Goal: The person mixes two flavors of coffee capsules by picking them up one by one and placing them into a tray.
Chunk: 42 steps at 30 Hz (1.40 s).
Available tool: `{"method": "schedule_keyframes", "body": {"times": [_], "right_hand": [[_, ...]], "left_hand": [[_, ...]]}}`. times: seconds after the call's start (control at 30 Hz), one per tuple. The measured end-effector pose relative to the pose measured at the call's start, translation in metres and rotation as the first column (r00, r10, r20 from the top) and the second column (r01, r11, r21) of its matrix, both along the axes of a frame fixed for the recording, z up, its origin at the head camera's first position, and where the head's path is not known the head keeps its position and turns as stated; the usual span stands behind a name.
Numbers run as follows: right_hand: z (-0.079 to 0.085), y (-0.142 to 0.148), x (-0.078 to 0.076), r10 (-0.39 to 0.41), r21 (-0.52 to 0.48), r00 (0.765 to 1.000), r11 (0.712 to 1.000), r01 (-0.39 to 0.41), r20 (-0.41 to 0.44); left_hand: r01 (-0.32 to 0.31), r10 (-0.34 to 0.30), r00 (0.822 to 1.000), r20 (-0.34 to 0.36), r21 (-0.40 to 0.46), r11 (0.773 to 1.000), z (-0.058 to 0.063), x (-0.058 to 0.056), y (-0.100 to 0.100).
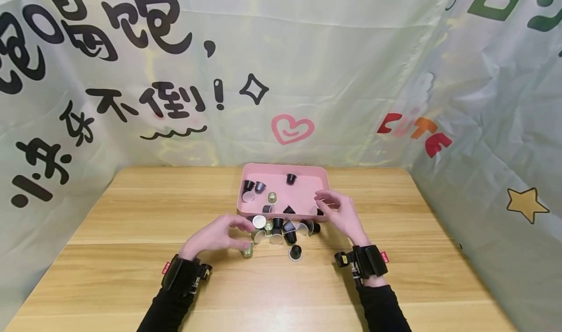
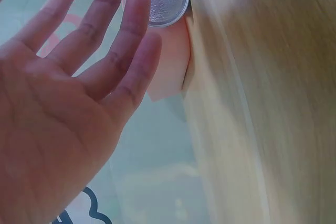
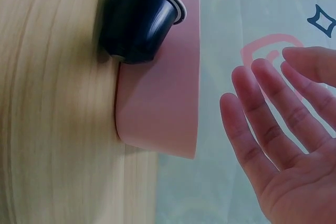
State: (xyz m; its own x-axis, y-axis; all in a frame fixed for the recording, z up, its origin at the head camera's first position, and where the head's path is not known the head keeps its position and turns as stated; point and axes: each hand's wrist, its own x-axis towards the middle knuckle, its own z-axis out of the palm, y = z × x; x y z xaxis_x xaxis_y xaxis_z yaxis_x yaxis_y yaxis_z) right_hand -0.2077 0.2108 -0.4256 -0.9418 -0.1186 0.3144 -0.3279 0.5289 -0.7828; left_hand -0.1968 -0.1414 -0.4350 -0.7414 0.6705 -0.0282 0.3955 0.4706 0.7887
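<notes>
Several coffee capsules, mostly black (image 1: 290,238), lie in a heap along the near side of a pink tray (image 1: 307,193). My left hand (image 1: 221,233) hovers at the heap's left end, fingers loosely bent and holding nothing. A green capsule (image 1: 248,250) lies just below its thumb. In the left wrist view, a fingertip overlaps the silvery lid of a capsule (image 2: 168,1). My right hand (image 1: 339,210) is over the tray's right front corner, its fingers relaxed and nothing in them. In the right wrist view, a black capsule (image 3: 142,22) leans by the tray wall.
Inside the tray are more capsules, including a black one (image 1: 291,178) at the back and a greenish-gold one (image 1: 272,197). One dark capsule (image 1: 295,252) stands apart on the wooden table (image 1: 175,195). A printed cloth (image 1: 342,78) hangs behind and beside the table.
</notes>
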Motion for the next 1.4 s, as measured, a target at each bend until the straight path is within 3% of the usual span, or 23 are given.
{"method": "schedule_keyframes", "body": {"times": [0.23, 0.63, 1.03, 1.2, 1.4], "right_hand": [[-0.001, 0.000, 0.000, -0.005, 0.004, 1.000, 1.000, 0.005, 0.009], [0.000, -0.001, 0.000, 0.004, -0.006, 1.000, 1.000, -0.004, 0.022], [0.002, -0.001, 0.000, 0.006, -0.007, 1.000, 1.000, -0.006, 0.024], [0.001, -0.001, 0.000, 0.007, -0.004, 1.000, 1.000, -0.007, 0.021], [0.000, -0.001, 0.000, 0.006, -0.005, 1.000, 1.000, -0.006, 0.019]], "left_hand": [[0.086, -0.086, 0.996, 0.007, 0.011, 0.996, -0.001, 0.000, 0.000], [0.085, -0.084, 0.996, 0.022, -0.053, 0.995, -0.001, 0.005, 0.004], [0.025, -0.011, 0.995, 0.103, -0.137, 0.990, 0.002, 0.006, 0.002], [-0.009, 0.026, 0.994, 0.103, -0.166, 0.986, 0.000, 0.005, -0.002], [-0.084, 0.087, 0.996, 0.023, -0.131, 0.988, 0.004, 0.003, -0.007]]}}
